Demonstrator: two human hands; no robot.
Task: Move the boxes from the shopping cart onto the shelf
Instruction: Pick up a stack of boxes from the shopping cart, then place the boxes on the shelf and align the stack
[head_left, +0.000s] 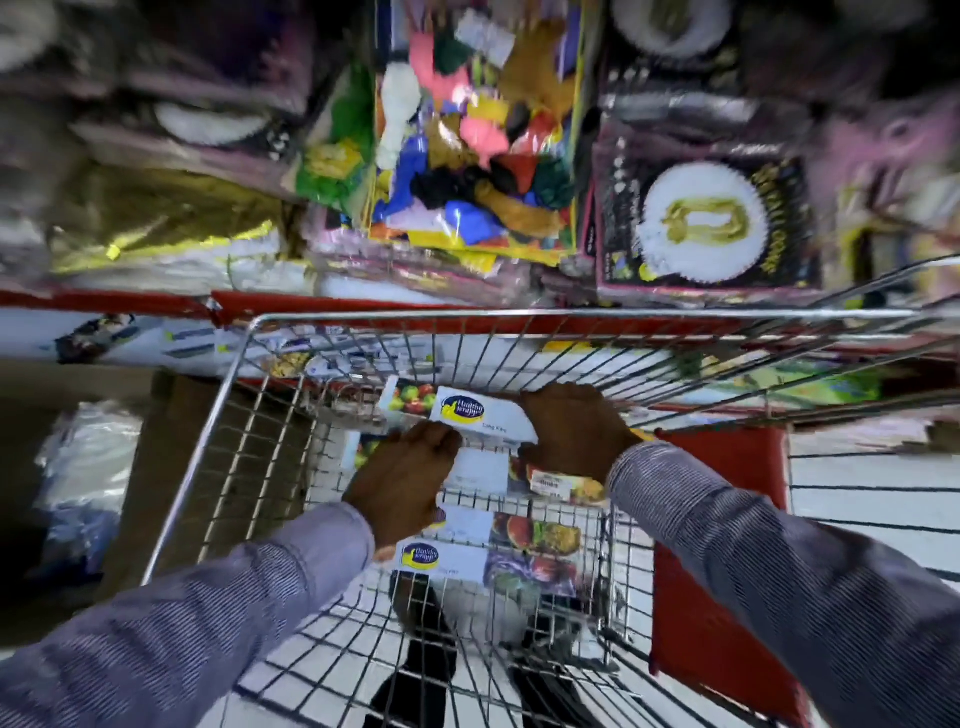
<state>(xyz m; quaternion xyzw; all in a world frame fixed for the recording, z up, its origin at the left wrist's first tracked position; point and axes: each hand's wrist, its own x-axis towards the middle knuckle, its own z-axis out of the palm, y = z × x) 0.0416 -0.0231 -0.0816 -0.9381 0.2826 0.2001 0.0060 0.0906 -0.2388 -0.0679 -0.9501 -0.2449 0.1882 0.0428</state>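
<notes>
A wire shopping cart (244, 364) stands below me with several long white boxes printed with fruit pictures and a blue-yellow logo. One such box (480, 415) is lifted at the far end of the cart. My left hand (402, 480) grips its near edge and my right hand (571, 431) grips its right end. Other boxes (452, 558) lie flat on the cart's wire floor beneath my hands. The shelf (130, 301) with a red edge runs just beyond the cart.
The shelf above holds packets of coloured balloons (467, 130) and black party packs (706, 223), all blurred. A red flap (722, 545) hangs on the cart's right side. A brown carton and plastic-wrapped goods (83, 488) sit on the floor at left.
</notes>
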